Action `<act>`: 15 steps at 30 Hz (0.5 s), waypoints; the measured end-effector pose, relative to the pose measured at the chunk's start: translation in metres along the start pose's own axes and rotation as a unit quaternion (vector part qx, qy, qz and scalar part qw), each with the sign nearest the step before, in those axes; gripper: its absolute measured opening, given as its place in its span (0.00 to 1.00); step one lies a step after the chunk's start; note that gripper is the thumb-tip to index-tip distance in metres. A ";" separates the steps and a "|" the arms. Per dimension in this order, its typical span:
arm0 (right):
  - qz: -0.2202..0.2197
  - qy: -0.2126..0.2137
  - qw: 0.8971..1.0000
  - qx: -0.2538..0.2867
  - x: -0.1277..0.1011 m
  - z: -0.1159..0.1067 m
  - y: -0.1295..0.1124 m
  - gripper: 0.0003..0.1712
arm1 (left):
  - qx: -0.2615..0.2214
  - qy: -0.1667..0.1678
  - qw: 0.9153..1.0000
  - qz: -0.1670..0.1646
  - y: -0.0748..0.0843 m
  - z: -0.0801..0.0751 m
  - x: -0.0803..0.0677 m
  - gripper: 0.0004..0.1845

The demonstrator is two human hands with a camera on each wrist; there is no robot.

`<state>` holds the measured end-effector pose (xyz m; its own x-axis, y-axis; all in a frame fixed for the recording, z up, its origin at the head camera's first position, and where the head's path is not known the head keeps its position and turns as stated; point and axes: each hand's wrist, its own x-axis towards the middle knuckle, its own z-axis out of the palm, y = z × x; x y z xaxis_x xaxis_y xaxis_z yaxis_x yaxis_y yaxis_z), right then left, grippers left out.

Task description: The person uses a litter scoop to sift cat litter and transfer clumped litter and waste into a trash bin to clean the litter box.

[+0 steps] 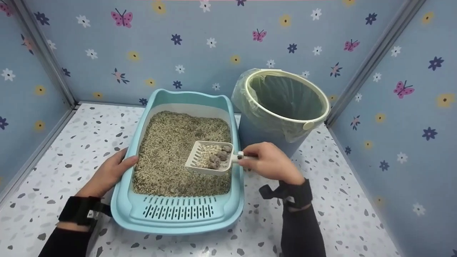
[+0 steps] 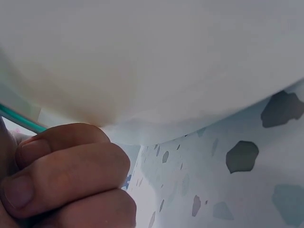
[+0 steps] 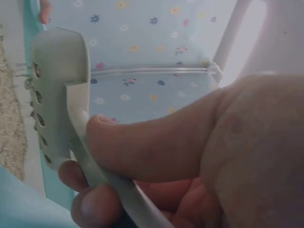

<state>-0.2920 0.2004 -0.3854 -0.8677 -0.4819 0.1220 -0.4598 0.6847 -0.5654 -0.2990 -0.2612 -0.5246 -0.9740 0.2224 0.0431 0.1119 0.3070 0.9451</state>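
Note:
A light blue litter tray full of beige litter sits on the speckled floor. My right hand grips the handle of a white slotted scoop, held just above the litter with several grey clumps and some litter in it. In the right wrist view my thumb and fingers curl round the scoop handle. My left hand holds the tray's left rim, thumb over the edge. The left wrist view shows my curled fingers under the tray's pale wall.
A blue bin lined with a clear bag stands right of the tray, close behind my right hand. Flower-and-butterfly walls enclose the floor on three sides.

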 end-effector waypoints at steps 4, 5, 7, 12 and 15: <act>0.009 -0.010 1.000 -0.003 0.006 0.004 0.000 0.13 | 0.005 0.008 1.000 -0.002 0.000 -0.001 0.001 0.41; 0.011 -0.009 1.000 -0.007 0.008 0.005 0.000 0.13 | 0.004 0.007 1.000 -0.002 0.001 -0.001 0.001 0.41; 0.017 0.004 1.000 -0.016 0.006 0.004 -0.002 0.13 | 0.005 0.005 1.000 -0.001 0.001 -0.001 0.002 0.41; 0.027 0.011 0.999 -0.018 0.006 0.005 -0.003 0.14 | 0.003 0.007 1.000 0.003 0.001 -0.002 0.001 0.40; 0.016 -0.003 1.000 -0.021 0.009 0.007 -0.003 0.17 | 0.001 0.004 1.000 0.003 0.001 -0.002 0.001 0.40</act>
<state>-0.2968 0.1902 -0.3877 -0.8807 -0.4632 0.0990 -0.4396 0.7217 -0.5347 -0.3004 -0.2622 -0.5233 -0.9750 0.2164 0.0514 0.1180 0.3073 0.9443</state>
